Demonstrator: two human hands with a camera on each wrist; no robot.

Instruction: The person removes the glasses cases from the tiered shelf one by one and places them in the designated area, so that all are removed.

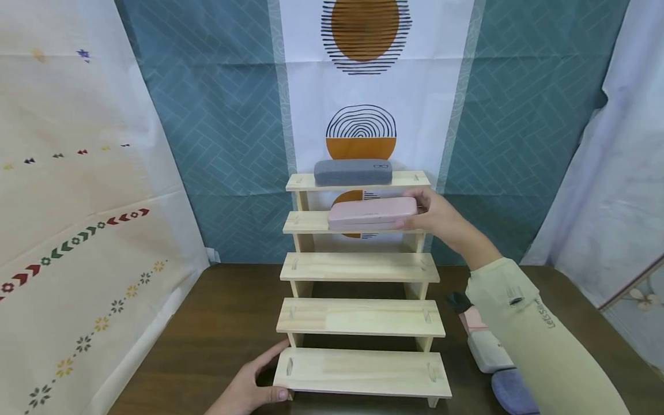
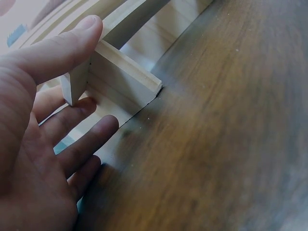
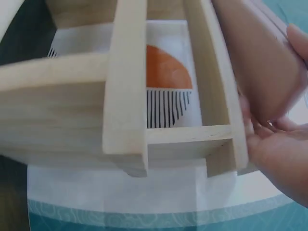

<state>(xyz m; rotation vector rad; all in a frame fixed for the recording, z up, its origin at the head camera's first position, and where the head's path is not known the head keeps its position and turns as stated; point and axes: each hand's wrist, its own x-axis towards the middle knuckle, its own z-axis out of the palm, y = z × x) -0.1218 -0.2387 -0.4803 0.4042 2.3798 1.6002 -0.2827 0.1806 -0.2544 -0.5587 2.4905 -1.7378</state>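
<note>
A pale wooden step rack [image 1: 359, 266] with several shelves stands on the dark table. My right hand [image 1: 433, 216] grips the right end of a pink glasses case [image 1: 369, 212], which lies level along the second shelf from the top. In the right wrist view the case [image 3: 269, 53] shows beside the top steps, fingers around its end. My left hand [image 1: 251, 383] holds the lowest step by its left end, thumb at the front corner. Seen from the left wrist, the thumb [image 2: 79, 36] lies along the wood and the other fingers reach round the far side.
A grey-blue glasses case [image 1: 353, 172] lies on the top shelf. Right of the rack, partly under my sleeve, are a black item [image 1: 459, 301], a pink one [image 1: 473, 319], a whitish case [image 1: 487, 350] and a blue case [image 1: 513, 392]. Patterned cloth [image 1: 233, 132] hangs behind.
</note>
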